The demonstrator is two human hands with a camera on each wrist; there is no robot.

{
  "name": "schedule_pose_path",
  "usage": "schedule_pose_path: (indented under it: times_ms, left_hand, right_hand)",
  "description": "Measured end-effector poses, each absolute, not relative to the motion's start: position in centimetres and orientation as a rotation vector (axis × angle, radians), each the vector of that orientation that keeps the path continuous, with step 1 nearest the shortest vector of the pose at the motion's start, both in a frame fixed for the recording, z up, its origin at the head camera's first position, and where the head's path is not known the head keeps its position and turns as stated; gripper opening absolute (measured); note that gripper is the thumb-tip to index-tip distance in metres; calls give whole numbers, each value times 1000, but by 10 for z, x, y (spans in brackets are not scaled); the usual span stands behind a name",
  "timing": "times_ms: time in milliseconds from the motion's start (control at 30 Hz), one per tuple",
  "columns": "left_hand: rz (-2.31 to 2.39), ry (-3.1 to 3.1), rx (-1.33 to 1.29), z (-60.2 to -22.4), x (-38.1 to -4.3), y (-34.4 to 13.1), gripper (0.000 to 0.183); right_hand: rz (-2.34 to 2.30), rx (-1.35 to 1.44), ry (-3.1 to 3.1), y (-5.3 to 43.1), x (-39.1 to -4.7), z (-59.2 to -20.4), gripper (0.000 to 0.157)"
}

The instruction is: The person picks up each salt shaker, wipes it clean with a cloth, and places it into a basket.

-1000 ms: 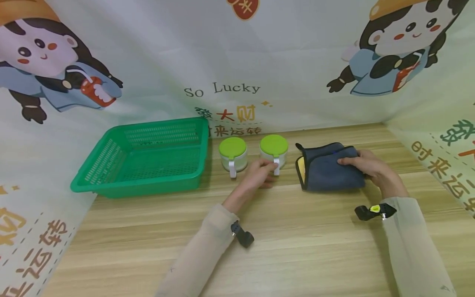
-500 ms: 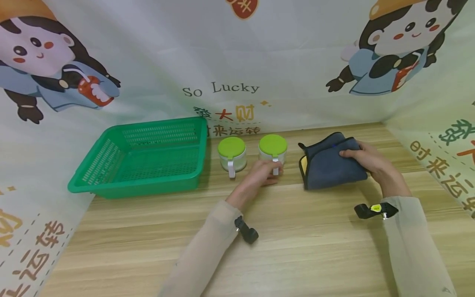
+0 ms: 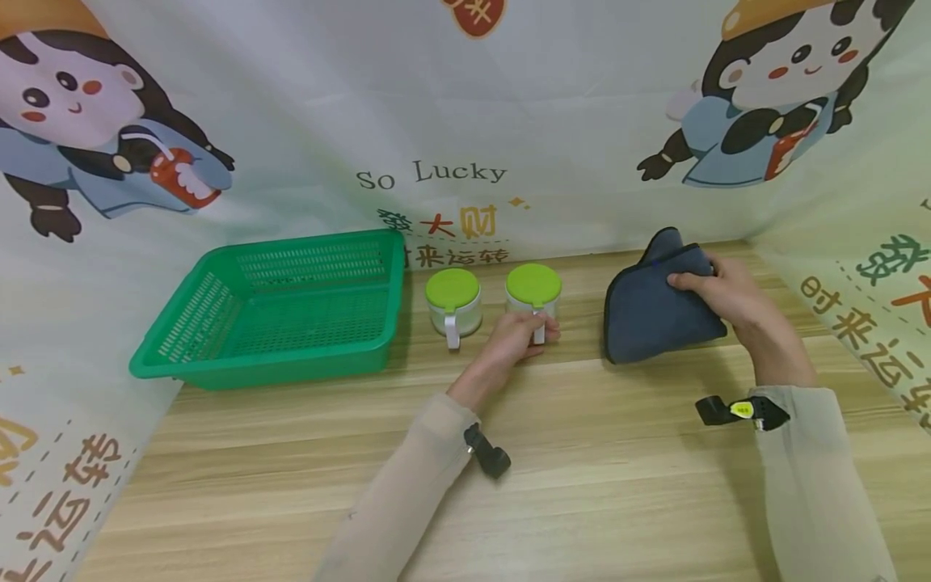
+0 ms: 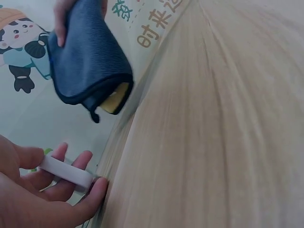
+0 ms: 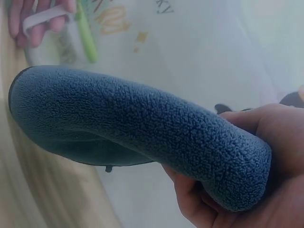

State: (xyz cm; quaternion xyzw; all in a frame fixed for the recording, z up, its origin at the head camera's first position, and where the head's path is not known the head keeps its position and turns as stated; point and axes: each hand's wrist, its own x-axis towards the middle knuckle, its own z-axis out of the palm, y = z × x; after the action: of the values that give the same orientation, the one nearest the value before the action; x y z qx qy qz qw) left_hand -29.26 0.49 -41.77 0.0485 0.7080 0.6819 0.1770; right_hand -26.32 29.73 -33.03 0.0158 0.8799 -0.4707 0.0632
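Observation:
My right hand (image 3: 735,295) grips a folded dark blue towel (image 3: 658,303) by its right edge, thumb on the front face. In the left wrist view the towel (image 4: 92,52) hangs over the table, its yellow lining and a small loop showing at the lower end. My left hand (image 3: 509,335) holds the white handle (image 4: 66,172) of the right-hand clear jar (image 3: 534,295), thumb on top and fingers behind it. That jar has a bright green lid and stands on the table. A matching lidded jar (image 3: 453,303) stands just left of it, untouched.
A green plastic basket (image 3: 284,368) with perforated sides stands at the back left of the wooden table (image 3: 582,485). Printed cloth (image 3: 582,121) with cartoon figures hangs behind the table and along both sides.
My right hand has raised the towel off the table, tilting it upward and slightly right. My left hand has moved a little right and closed its fingers around the jar's handle.

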Motion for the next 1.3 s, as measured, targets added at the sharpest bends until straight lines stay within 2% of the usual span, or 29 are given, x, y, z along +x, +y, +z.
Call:
schedule_pose_path:
  times_ms: [500,733,1033,1300]
  left_hand:
    - [2055,2071,149,-418,-291,3,36]
    - [2061,2082,158,-415,-288,-2,34]
    - [2100,2053,215,-394,-275,-11,33]
    - [2073,2128,281,-382,-263,-17,34]
  right_hand:
    - [-1508,-44,2868,281,-254,-312,44]
    - [-1497,-41,2906,272,-253,-309,45]
    - [-1421,-15,2982,256,-255,-300,49]
    - [-1355,-67,3113,239,-255,-301,43]
